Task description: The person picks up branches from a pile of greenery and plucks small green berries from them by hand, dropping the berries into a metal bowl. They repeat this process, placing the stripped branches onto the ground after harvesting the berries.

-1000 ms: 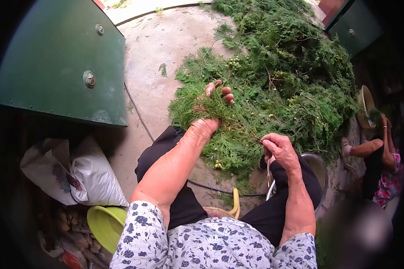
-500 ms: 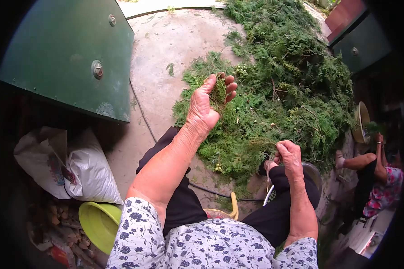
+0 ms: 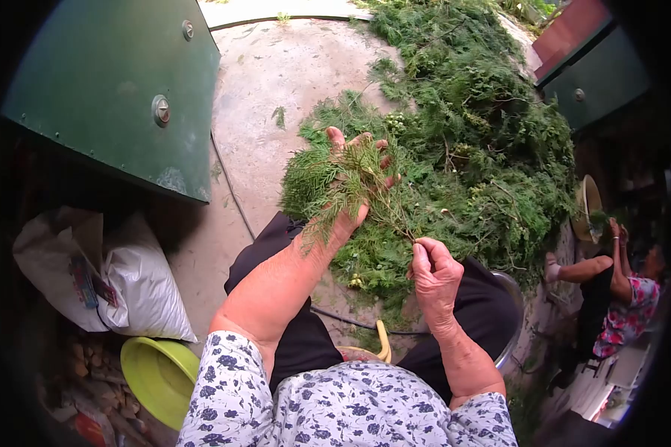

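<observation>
A leafy conifer sprig (image 3: 365, 165) is spread across the palm of my left hand (image 3: 347, 221). The fingers of that hand are stretched apart behind the greenery, which covers much of the palm. My right hand (image 3: 436, 277) pinches the thin stem of the sprig between thumb and forefinger. Just beyond both hands lies a big heap of cut conifer branches (image 3: 477, 164), green with some bare brown twigs.
A yellow-green basin (image 3: 156, 380) and a white sack (image 3: 145, 283) stand at left, below a green metal cabinet (image 3: 119, 97). A dark hose (image 3: 235, 186) crosses the concrete floor. At right, another person (image 3: 626, 298) sits beside a pale basin (image 3: 589, 205).
My right hand has moved left and now holds a leafy sprig by its stem. My left hand has uncurled its fingers, and the sprig's foliage now covers its palm.
</observation>
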Demonstrator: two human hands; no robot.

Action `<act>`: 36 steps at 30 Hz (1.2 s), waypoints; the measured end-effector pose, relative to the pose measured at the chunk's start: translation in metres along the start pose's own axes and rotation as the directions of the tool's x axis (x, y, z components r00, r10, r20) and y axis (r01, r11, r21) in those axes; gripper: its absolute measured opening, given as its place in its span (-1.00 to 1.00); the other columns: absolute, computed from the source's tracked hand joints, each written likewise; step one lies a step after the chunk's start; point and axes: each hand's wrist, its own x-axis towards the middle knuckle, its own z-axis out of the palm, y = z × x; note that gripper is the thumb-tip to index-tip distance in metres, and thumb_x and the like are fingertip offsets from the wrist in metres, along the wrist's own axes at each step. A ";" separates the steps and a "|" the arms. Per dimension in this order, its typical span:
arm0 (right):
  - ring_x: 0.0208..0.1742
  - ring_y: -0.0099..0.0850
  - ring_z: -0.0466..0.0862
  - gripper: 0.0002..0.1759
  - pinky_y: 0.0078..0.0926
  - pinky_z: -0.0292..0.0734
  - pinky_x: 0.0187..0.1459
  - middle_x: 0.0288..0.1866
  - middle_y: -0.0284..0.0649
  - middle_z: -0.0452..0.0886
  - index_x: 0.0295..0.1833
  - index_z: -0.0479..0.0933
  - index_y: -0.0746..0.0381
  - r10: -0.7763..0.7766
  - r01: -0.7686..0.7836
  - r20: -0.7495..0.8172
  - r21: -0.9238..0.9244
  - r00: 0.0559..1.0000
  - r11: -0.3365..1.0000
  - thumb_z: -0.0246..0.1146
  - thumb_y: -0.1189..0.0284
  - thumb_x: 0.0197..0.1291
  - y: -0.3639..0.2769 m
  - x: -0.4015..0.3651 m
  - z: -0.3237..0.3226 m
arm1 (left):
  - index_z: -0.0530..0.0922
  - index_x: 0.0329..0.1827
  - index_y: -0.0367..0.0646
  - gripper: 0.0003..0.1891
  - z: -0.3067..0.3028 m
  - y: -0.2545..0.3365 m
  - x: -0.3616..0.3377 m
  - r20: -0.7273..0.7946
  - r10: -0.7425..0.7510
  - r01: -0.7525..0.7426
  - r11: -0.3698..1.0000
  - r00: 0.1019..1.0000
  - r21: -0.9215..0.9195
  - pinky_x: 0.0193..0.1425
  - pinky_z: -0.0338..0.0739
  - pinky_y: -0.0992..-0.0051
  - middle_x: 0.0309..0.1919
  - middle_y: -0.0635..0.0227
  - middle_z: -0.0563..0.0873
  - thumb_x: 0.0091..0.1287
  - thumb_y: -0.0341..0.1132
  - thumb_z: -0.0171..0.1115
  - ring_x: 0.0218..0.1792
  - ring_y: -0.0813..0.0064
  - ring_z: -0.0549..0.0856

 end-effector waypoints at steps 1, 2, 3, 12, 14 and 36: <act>-0.63 -0.70 0.45 -0.92 -0.72 0.35 -0.60 -0.55 -0.38 0.51 -0.26 0.53 0.35 0.014 -0.013 0.030 -0.040 0.999 0.999 0.14 0.57 0.20 0.000 -0.001 0.001 | 0.34 0.14 -0.11 -0.33 0.000 0.002 0.000 -0.044 0.003 -0.002 1.000 0.999 0.020 0.03 0.53 0.08 -0.03 0.25 0.55 0.25 0.30 -0.11 -0.02 0.29 0.57; -0.59 -0.69 0.48 -0.89 -0.71 0.39 -0.55 -0.52 -0.37 0.53 -0.25 0.53 0.37 0.034 -0.026 0.102 -0.078 0.994 0.997 0.17 0.54 0.19 -0.001 0.001 -0.001 | 0.29 0.19 -0.13 -0.35 -0.011 0.003 0.003 0.046 -0.011 0.010 1.000 0.999 0.015 0.08 0.51 0.12 0.00 0.21 0.54 0.28 0.23 -0.06 0.02 0.28 0.56; -0.59 -0.69 0.48 -0.89 -0.71 0.39 -0.55 -0.52 -0.37 0.53 -0.25 0.53 0.37 0.037 -0.029 0.101 -0.079 0.994 0.996 0.17 0.54 0.19 -0.004 0.005 -0.003 | 0.29 0.19 -0.13 -0.35 -0.019 -0.003 0.002 0.045 -0.013 0.013 1.000 0.999 0.015 0.08 0.51 0.12 0.00 0.21 0.54 0.28 0.23 -0.06 0.02 0.28 0.56; -0.26 -0.09 0.57 -0.55 -0.28 0.46 -0.23 -0.21 -0.01 0.56 0.00 0.48 0.34 -0.125 0.295 0.499 -0.279 0.857 0.914 0.24 0.21 0.12 -0.023 0.043 0.000 | 0.42 0.03 -0.26 -0.66 -0.009 0.017 -0.008 0.120 0.023 -0.002 0.985 0.993 -0.174 -0.03 0.57 0.17 -0.10 0.09 0.60 0.37 -0.22 -0.17 -0.12 0.18 0.63; -0.22 -0.09 0.59 -0.51 -0.29 0.47 -0.19 -0.15 -0.01 0.56 0.11 0.40 0.35 -0.134 0.353 0.499 -0.374 0.856 0.858 0.21 0.25 0.16 -0.023 0.046 0.006 | 0.43 0.01 -0.28 -0.66 -0.009 0.019 -0.007 0.100 0.018 0.000 0.984 0.995 -0.179 -0.05 0.57 0.16 -0.10 0.08 0.60 0.38 -0.22 -0.17 -0.13 0.19 0.63; 0.00 -0.01 0.53 -0.32 -0.24 0.46 0.03 0.08 0.09 0.43 0.26 0.23 0.37 -0.288 0.386 0.294 -0.364 0.911 0.848 0.11 0.71 -0.12 -0.035 0.078 0.084 | 0.48 -0.10 -0.23 -0.54 -0.010 0.023 -0.013 -0.007 0.048 -0.048 0.999 0.999 0.012 -0.07 0.52 0.46 -0.23 0.27 0.61 0.37 0.05 -0.05 -0.18 0.45 0.60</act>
